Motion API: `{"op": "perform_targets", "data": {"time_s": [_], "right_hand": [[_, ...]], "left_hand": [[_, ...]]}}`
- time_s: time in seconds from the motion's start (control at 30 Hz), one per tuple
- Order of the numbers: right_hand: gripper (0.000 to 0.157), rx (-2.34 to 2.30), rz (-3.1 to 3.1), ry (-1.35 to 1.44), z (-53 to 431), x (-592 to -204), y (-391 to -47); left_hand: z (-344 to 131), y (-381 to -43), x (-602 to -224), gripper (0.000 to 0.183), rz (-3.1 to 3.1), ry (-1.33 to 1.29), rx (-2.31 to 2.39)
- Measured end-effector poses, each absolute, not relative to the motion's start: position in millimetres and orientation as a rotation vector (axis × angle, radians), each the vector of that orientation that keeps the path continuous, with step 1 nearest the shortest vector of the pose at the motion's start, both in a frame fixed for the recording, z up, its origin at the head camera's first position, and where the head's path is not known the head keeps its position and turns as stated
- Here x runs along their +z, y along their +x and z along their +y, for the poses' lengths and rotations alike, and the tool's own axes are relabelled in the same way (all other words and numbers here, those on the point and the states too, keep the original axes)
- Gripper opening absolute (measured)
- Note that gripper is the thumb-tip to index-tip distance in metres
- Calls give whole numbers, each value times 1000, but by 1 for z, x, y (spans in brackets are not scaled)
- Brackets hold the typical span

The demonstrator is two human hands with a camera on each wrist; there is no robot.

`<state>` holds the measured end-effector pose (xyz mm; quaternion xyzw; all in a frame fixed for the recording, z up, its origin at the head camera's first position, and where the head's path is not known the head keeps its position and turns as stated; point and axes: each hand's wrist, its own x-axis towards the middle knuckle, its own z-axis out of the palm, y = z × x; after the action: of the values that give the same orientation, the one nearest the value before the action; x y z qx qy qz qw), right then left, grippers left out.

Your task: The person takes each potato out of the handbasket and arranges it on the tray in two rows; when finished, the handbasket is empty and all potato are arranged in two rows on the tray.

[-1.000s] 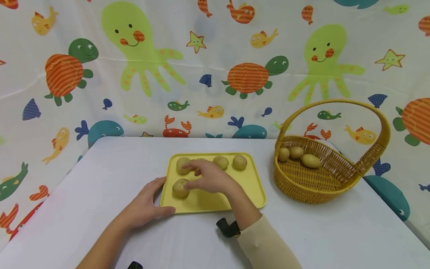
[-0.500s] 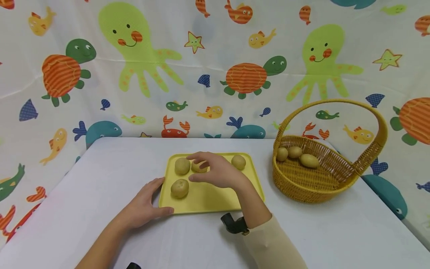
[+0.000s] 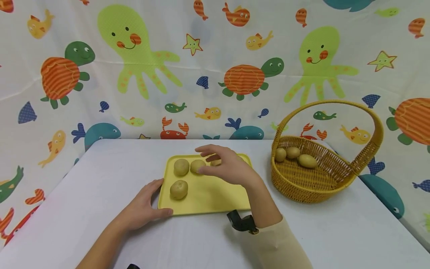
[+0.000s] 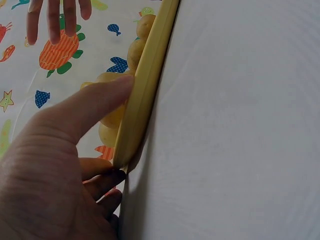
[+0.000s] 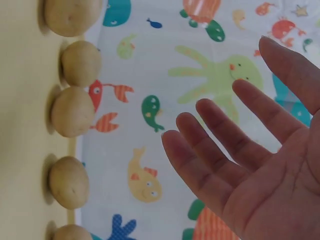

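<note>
Across the near-left corner of the yellow tray (image 3: 215, 198), the left hand (image 3: 145, 207) grips it, thumb against the near edge and fingers along the left edge. Above the far edge, toward the far-right corner, the right hand (image 3: 228, 164) hovers with its fingers apart and nothing in them. Five potatoes lie on the tray: a front potato (image 3: 178, 189) by the left edge, a corner potato (image 3: 181, 167) at the far-left corner, a second potato (image 3: 198, 166) just beside that one, and two more potatoes (image 5: 69, 182) farther right along the far edge, partly hidden from the head view by the right hand. Past the tray's right edge, on the white table (image 3: 100, 179), a wicker basket (image 3: 299, 192) holds three potatoes (image 3: 307, 161) near its far-left rim.

Rolling looks the likeliest trouble: these are rounded things on a flat base, and the rim seems low. If the left hand lifted or pushed down on its corner, the tray could tip or skid and the row shift. A right hand dropping too low might knock one potato into its neighbour or over the far edge. Swung toward the right edge, the sleeve (image 3: 280, 243) could also catch the basket's tall handle (image 3: 327, 101)
</note>
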<state>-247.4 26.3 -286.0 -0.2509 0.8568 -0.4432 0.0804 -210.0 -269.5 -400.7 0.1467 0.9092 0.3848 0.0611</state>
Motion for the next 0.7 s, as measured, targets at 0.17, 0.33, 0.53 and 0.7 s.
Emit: {"op": "perform_targets", "data": {"time_s": [0.17,0.33,0.53,0.7], "right_hand": [[50,-1371,2607,-752,41,-277,-244],[52,-1392,2634,-725,53,-271,-241],[53,-1402,2674,-719,63,-265,-238],[52,-1430,2702,-685,74,-262,-235]], "left_hand": [[-270,-210,-402,102,2763,467,1179],[-269,-210,-402,103,2751,457,1176],[-269,-209,-401,104,2753,448,1175],[-268,-209,-401,105,2756,432,1156]]}}
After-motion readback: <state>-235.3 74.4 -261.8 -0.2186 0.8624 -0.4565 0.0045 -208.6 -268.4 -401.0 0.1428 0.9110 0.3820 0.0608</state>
